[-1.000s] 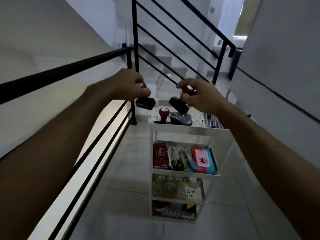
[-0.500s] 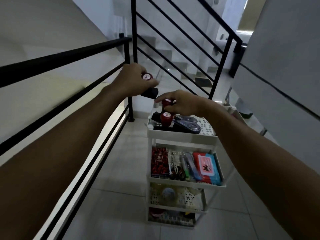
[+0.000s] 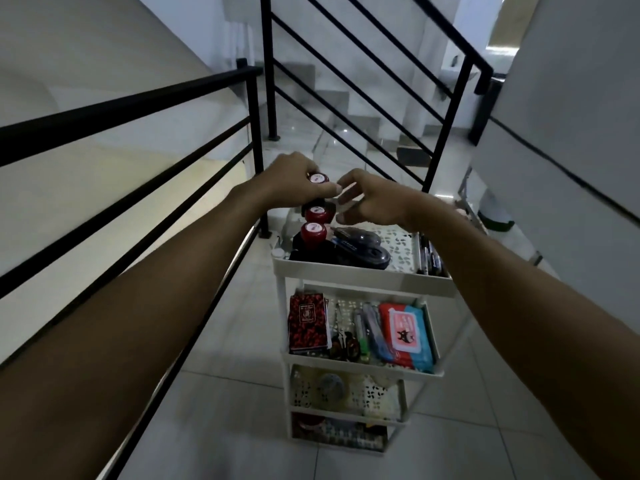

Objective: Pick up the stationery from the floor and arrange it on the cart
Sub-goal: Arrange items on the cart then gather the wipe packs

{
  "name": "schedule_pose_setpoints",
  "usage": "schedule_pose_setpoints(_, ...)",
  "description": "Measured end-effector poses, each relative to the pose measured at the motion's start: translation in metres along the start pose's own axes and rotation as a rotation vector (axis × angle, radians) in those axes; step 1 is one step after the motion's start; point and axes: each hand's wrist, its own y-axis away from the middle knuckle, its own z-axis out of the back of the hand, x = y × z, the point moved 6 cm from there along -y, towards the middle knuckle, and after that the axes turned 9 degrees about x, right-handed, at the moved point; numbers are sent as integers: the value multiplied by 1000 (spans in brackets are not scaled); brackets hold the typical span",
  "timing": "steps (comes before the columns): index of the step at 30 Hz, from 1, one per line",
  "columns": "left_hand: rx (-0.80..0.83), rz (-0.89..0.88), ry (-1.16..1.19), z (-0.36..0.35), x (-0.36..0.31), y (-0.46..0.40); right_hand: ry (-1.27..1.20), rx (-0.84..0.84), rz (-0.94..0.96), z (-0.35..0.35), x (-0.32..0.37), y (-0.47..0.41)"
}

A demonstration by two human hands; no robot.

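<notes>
A white tiered cart (image 3: 363, 276) stands on the tiled floor by the railing. Two red-capped stamps (image 3: 316, 213) (image 3: 313, 232) stand at the left of its top tray, beside a dark stapler-like tool (image 3: 363, 251). My left hand (image 3: 287, 183) grips a third red-capped stamp (image 3: 318, 178) just above the tray's far left corner. My right hand (image 3: 375, 202) hovers next to it over the tray, fingers loosely curled and holding nothing, fingertips close to the held stamp.
Pens (image 3: 429, 255) lie along the top tray's right side. The second shelf holds a red box (image 3: 308, 323), markers and a wipes pack (image 3: 407, 335); lower shelves hold more items. A black railing (image 3: 138, 109) runs on the left, stairs beyond.
My right hand set its stamp down on the top tray and let go. My left hand brought its stamp lower and closer to the cart. The view moved nearer.
</notes>
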Motion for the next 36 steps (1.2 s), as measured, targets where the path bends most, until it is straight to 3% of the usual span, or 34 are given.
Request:
schedule_pose_setpoints(4,245,51,22,-24,-3,-5,37,41,19,-8,6,8)
schedule_pose_setpoints(12,367,139,9,-27,4,5,258,85,-30,-29,10,11)
schedule_pose_setpoints(18,355,170,-81,-24,2,12,195,61,-49,-32,15,17)
schedule_pose_setpoints(24,316,156,9,-13,7,26,72,69,-90,-37,17,21)
schedule_pose_setpoints(36,261,133,110,-17,13,48,87,-2,-94,-48,23,28)
